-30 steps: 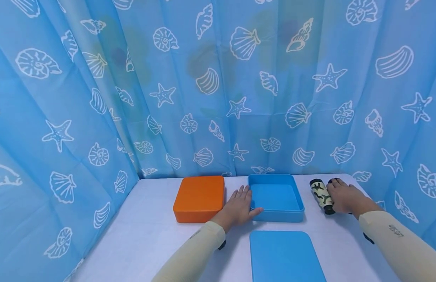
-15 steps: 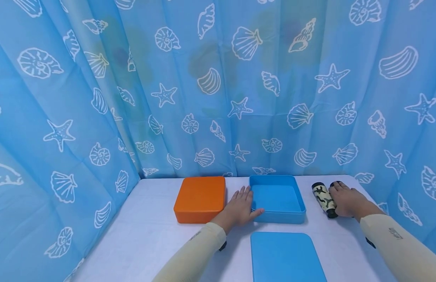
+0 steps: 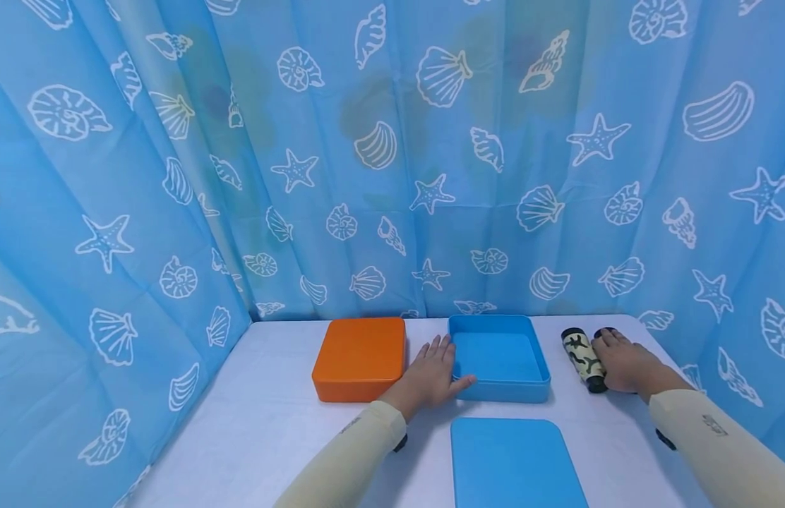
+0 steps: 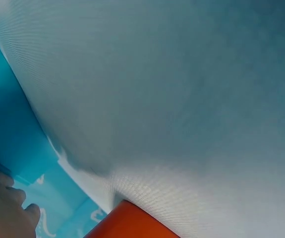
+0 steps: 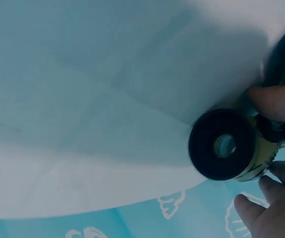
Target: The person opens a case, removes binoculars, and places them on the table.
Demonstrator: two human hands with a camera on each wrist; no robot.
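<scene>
While our left hand lies with its fingers straight against the left side of the blue box, our right hand grips the camouflage binoculars, thumb and fingers around one barrel. We have them resting on the white table, right of the blue box, near the far right corner. We see the orange box just left of our left hand, and the blue lid lies flat nearer to us.
</scene>
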